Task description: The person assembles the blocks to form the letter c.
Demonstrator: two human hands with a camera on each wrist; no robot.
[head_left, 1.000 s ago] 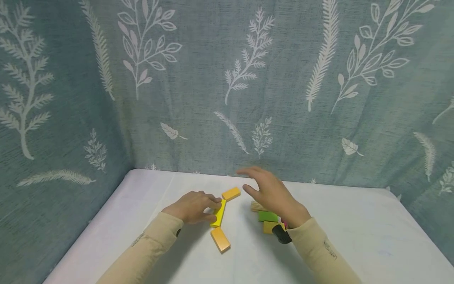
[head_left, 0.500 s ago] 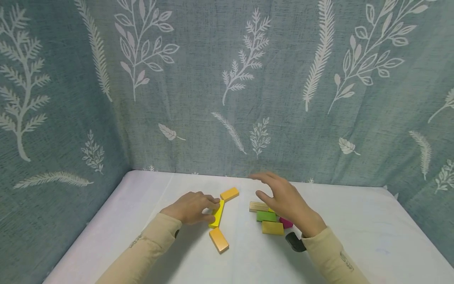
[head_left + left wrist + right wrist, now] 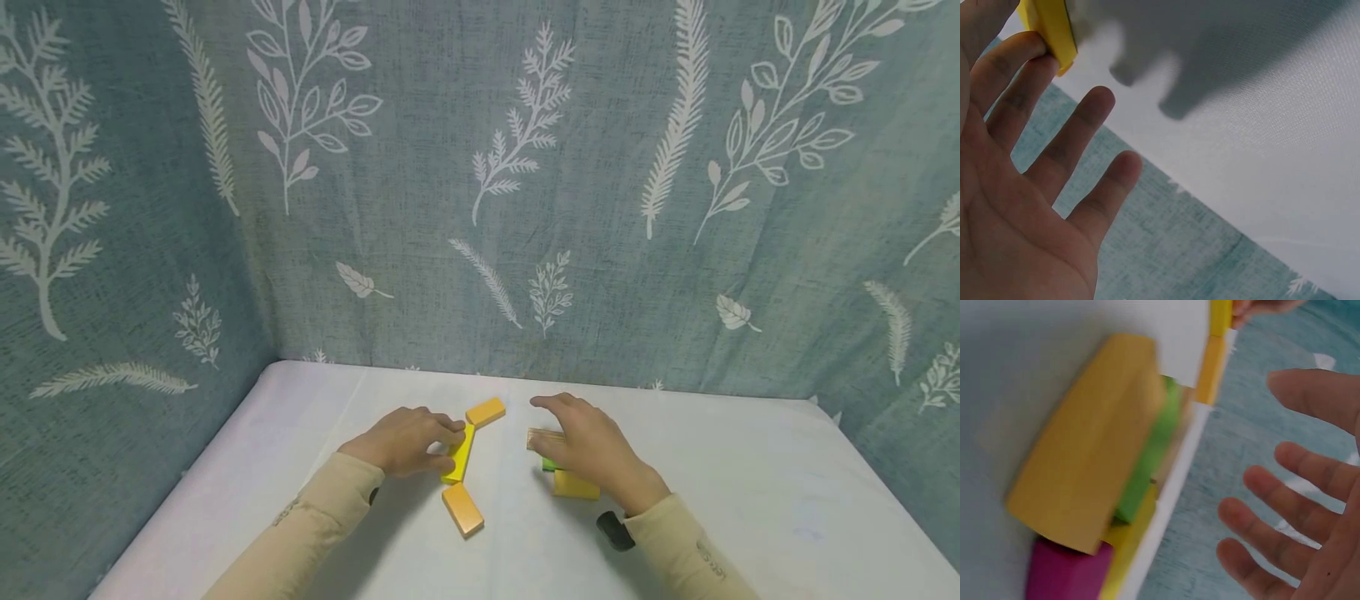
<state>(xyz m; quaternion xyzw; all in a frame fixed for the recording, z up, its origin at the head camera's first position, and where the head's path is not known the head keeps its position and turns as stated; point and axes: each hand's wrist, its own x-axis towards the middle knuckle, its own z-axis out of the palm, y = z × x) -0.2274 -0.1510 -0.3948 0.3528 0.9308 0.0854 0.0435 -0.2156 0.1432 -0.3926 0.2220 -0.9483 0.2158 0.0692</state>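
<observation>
My left hand (image 3: 408,440) pinches a long yellow block (image 3: 461,454) lying on the white table, thumb at its near end and fingertips near its far end. In the left wrist view, two fingers touch the yellow block (image 3: 1052,31) while the other two stand free. One orange block (image 3: 486,412) meets its far end, and another orange block (image 3: 463,509) lies at its near end. My right hand (image 3: 596,450) hovers with fingers spread over a group of blocks: a ribbed wooden one (image 3: 546,437), a green one (image 3: 1150,453), a yellow-orange one (image 3: 576,485) and a magenta one (image 3: 1067,572).
The white table (image 3: 750,492) ends at a teal curtain (image 3: 420,183) with white leaf prints, which hangs at the back and left. Another yellow block (image 3: 1132,540) lies beside the magenta one in the right wrist view.
My right hand first moved right, away from the arranged blocks, then came down and slightly left over the group, covering the magenta block in the head view. My left hand stays on the yellow block.
</observation>
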